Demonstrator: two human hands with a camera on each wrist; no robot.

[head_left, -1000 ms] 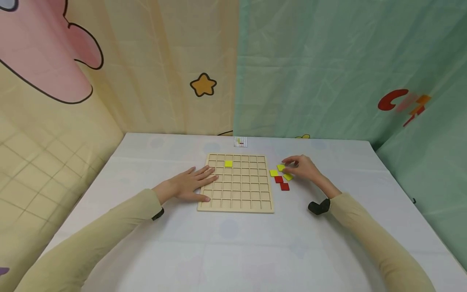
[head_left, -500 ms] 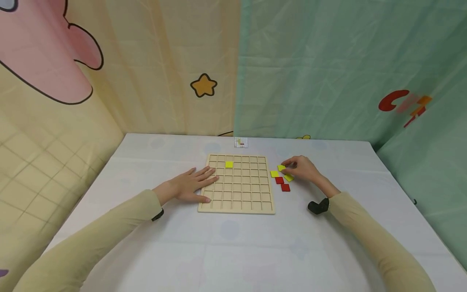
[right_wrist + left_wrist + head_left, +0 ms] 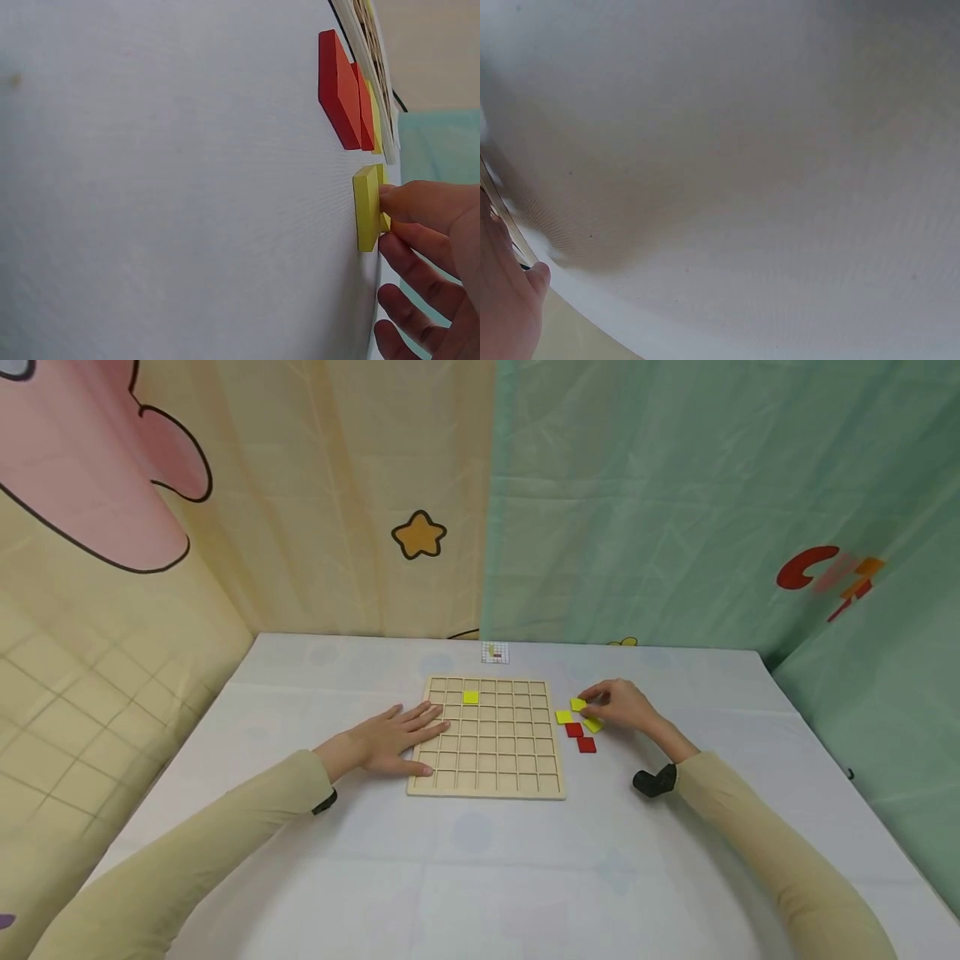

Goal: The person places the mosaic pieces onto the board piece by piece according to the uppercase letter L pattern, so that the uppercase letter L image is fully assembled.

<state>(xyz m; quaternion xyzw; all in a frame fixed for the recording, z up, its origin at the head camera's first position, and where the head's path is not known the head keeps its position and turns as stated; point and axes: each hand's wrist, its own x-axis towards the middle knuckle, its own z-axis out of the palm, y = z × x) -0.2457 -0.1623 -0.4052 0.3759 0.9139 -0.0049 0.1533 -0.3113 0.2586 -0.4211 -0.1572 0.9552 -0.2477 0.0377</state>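
Roomy tabletop [image 3: 450, 877]: left fingers [image 3: 429, 731] splay over board [image 3: 497, 731] edge, right fingers [image 3: 416, 201] pinch yellow tile [image 3: 575, 703]

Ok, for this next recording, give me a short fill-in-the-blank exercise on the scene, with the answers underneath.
1. The left hand rests its spread fingers on the ____ side of the wooden board.
2. The only tile visible in the board's grid is ____ in colour.
3. Exactly ____ red tiles lie on the table.
4. The right hand has its fingertips at a loose tile coloured ____.

Missing words: left; yellow; two; yellow.
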